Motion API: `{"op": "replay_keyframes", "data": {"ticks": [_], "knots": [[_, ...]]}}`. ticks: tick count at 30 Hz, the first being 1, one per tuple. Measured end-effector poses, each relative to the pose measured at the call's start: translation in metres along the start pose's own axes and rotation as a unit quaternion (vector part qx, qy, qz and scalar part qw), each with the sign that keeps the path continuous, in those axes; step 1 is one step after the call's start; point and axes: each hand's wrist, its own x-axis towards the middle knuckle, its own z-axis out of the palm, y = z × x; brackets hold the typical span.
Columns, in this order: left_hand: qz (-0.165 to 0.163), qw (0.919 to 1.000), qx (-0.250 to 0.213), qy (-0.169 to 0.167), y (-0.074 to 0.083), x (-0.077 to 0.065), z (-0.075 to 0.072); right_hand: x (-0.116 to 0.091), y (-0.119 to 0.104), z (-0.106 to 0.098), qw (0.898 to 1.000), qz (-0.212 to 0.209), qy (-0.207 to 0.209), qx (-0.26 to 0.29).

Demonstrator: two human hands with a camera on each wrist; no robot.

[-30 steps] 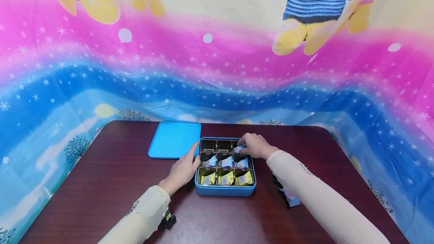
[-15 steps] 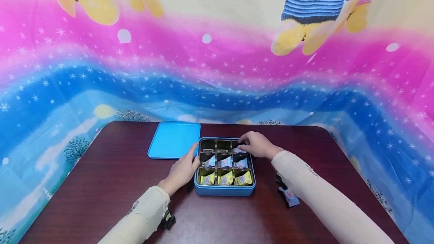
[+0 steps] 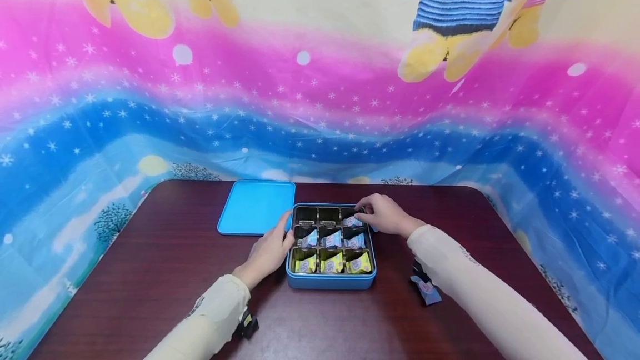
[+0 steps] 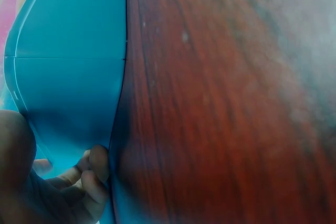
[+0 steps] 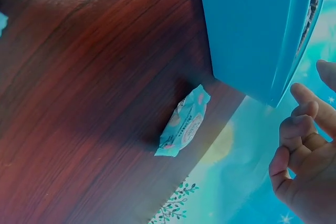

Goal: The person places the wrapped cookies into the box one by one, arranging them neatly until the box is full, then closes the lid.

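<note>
A blue box [image 3: 331,281] with a divided tray stands on the table. Yellow wrapped candies [image 3: 332,263] fill its front row, and blue ones [image 3: 331,239] the middle row. Another blue candy [image 3: 353,221] lies in the back right compartment; the other two back compartments hold nothing. My left hand [image 3: 267,250] rests against the box's left side, and the left wrist view shows its fingertips on the blue wall. My right hand [image 3: 387,215] hovers at the back right corner. Its thumb and forefinger stand apart in the right wrist view, with nothing between them.
A blue lid [image 3: 257,207] lies behind the box to the left. On the table right of the box is a blue candy [image 5: 184,124]; another candy [image 3: 426,290] lies nearer my right forearm. A printed cloth [image 3: 320,99] hangs behind the table.
My right hand has drawn slightly right, off the candy in the back right compartment, which now shows more fully. The left hand stays against the box.
</note>
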Motion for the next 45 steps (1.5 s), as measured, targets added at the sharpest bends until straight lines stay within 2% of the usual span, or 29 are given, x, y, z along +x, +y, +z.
{"op": "replay_keyframes", "data": {"ticks": [22, 33, 45], "knots": [[0.002, 1.0000, -0.001, 0.002, 0.000, -0.001, -0.001, -0.026, 0.010, -0.001, 1.000, -0.004, 0.005, 0.022], [0.001, 1.0000, 0.000, 0.003, -0.001, -0.001, -0.001, -0.041, 0.017, 0.001, 1.000, -0.008, 0.019, 0.003], [0.001, 1.0000, 0.000, 0.004, 0.000, -0.001, 0.000, -0.057, 0.024, 0.000, 1.000, -0.011, 0.007, 0.000]]}}
